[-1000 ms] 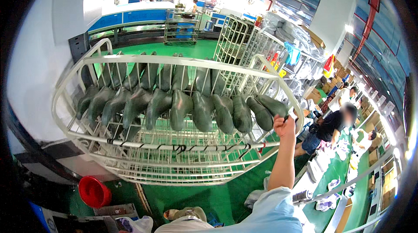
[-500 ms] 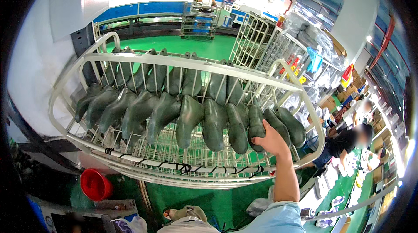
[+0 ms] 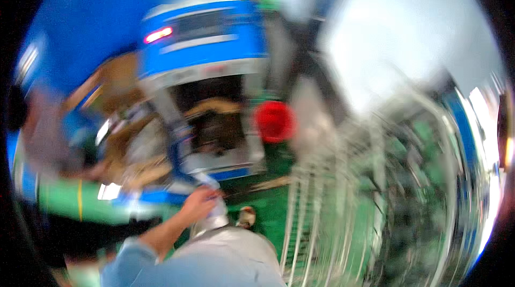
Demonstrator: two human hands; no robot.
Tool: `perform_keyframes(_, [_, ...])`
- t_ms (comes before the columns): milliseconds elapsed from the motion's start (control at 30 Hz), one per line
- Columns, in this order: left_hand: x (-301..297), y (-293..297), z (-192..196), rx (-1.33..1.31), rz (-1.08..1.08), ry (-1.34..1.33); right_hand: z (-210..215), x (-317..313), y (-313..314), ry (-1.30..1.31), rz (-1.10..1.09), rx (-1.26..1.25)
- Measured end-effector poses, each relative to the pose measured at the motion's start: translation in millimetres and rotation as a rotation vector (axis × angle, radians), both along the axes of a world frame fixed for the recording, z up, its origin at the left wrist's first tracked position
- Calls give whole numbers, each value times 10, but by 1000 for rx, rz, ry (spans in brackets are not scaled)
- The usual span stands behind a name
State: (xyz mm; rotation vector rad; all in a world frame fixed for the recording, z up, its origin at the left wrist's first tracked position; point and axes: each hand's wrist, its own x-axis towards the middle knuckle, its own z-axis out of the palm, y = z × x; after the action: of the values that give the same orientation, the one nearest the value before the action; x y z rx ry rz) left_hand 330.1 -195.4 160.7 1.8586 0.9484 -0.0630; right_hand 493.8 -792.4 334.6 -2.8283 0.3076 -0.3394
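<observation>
My left hand [image 3: 199, 204] is in front of my body at lower centre, its fingers closed round a whitish piece with faint purple [image 3: 217, 213]. The piece looks like a shoe upper, but motion smears its shape. Just beyond the hand stands a blue and white machine [image 3: 204, 48] with a dark opening at its front. My right hand is out of view. On the right, the white wire rack [image 3: 378, 174] holds dark green shoe lasts [image 3: 410, 196], badly blurred.
A red bucket [image 3: 274, 121] stands between the machine and the rack. Left of the machine are a brown box-like shape [image 3: 120, 83] and a blurred person [image 3: 51, 131]. My shoe [image 3: 246, 217] shows on the green floor [image 3: 260, 196].
The view has swung left, from the rack to the machine, and the rack now lies at the right. My right hand, earlier on a shoe last, has left view; my left hand has appeared.
</observation>
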Motion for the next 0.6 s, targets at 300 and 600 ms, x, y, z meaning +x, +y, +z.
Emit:
perform_keyframes(300, [-2375,305,-689,256,522,273,-601,729,2815,-8,843,46])
perform_keyframes(600, [-3506,1204,-1528,408,874,490,-1656,40,5546,509,1428,294])
